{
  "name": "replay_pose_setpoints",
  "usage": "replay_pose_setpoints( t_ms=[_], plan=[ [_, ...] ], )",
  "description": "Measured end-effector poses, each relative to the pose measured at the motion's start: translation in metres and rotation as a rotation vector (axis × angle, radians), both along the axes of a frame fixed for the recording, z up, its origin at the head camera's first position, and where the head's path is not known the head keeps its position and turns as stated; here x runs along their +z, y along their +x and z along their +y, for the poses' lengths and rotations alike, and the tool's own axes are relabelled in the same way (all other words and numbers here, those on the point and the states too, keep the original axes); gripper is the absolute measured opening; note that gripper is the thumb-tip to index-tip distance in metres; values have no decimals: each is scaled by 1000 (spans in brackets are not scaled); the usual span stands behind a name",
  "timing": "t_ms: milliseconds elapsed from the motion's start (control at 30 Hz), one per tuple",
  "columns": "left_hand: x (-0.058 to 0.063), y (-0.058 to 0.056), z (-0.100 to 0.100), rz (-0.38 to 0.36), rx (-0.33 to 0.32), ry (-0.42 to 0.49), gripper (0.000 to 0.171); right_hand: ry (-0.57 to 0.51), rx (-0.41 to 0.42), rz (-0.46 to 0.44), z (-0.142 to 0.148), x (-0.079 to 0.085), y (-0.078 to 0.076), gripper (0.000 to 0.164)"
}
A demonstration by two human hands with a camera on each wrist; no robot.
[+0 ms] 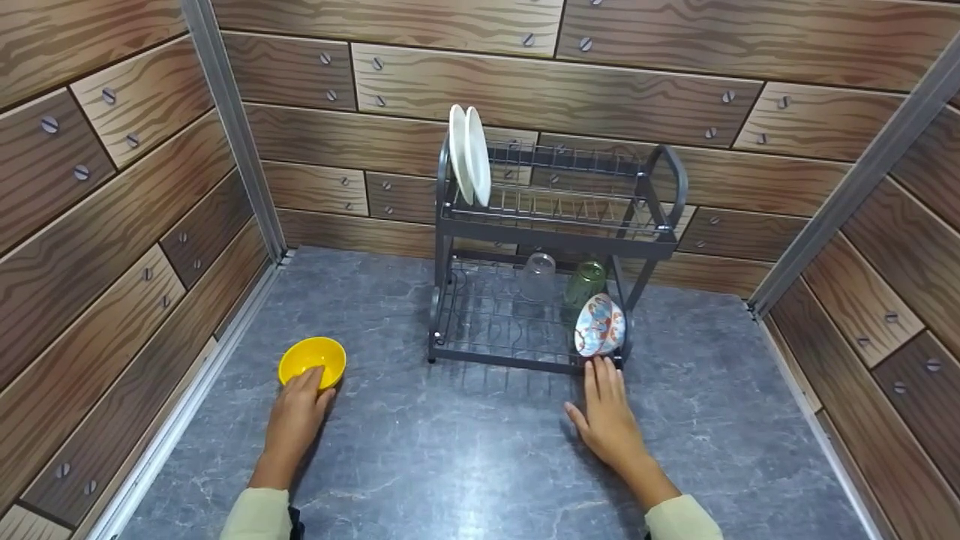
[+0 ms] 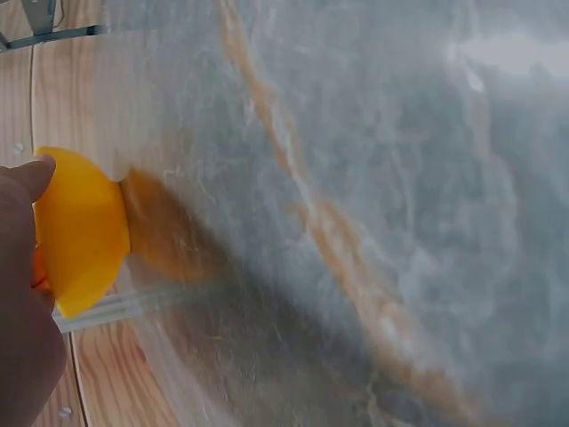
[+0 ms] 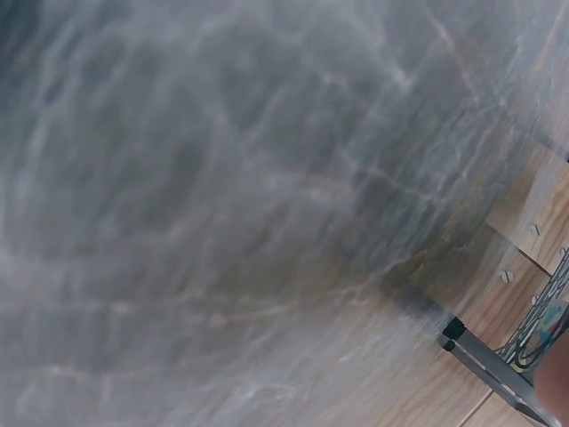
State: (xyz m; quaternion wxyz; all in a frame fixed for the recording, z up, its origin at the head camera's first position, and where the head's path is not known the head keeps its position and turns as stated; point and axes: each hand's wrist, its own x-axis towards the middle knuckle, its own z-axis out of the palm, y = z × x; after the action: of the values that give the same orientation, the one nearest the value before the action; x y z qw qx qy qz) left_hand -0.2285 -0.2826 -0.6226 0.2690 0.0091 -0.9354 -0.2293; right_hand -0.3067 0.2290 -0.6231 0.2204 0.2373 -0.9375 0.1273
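A yellow bowl (image 1: 304, 349) stands upright on the grey marbled surface at the left. My left hand (image 1: 292, 420) pinches its near rim, fingers inside and thumb outside; the left wrist view shows the thumb against the yellow wall (image 2: 84, 231). On the right, a patterned bowl (image 1: 600, 326) in white, blue and orange leans on its side in the rack's lower tier. My right hand (image 1: 611, 424) lies just in front of it, fingers fairly straight and fingertips at the rack's front bar. Whether they touch the bowl, I cannot tell.
A dark two-tier dish rack (image 1: 555, 238) stands near the back wall. Two white plates (image 1: 478, 157) stand upright at its upper left. Below are a clear glass (image 1: 538, 277) and a green glass (image 1: 585, 283), both behind the patterned bowl. Wood-patterned walls (image 1: 112, 225) enclose the surface.
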Motion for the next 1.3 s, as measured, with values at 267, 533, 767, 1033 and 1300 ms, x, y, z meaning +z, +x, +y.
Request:
replay_pose_setpoints(
  t_ms=[267, 533, 767, 1033, 1300],
  plan=[
    [-4, -10, 4, 41, -49, -100, 37, 6, -15, -22, 0, 0, 0, 80],
    [-5, -13, 10, 67, -37, -104, 27, -6, -18, -53, -1, 1, 1, 78],
    [0, -15, 15, 103, -19, -104, 26, -7, -17, -26, 0, 1, 1, 78],
    [21, -12, 27, 167, -7, -40, 37, -5, -11, 14, 0, 1, 1, 77],
    [51, -10, 54, 335, -117, 123, 44, -3, -11, 13, -2, 2, 0, 76]
  ],
)
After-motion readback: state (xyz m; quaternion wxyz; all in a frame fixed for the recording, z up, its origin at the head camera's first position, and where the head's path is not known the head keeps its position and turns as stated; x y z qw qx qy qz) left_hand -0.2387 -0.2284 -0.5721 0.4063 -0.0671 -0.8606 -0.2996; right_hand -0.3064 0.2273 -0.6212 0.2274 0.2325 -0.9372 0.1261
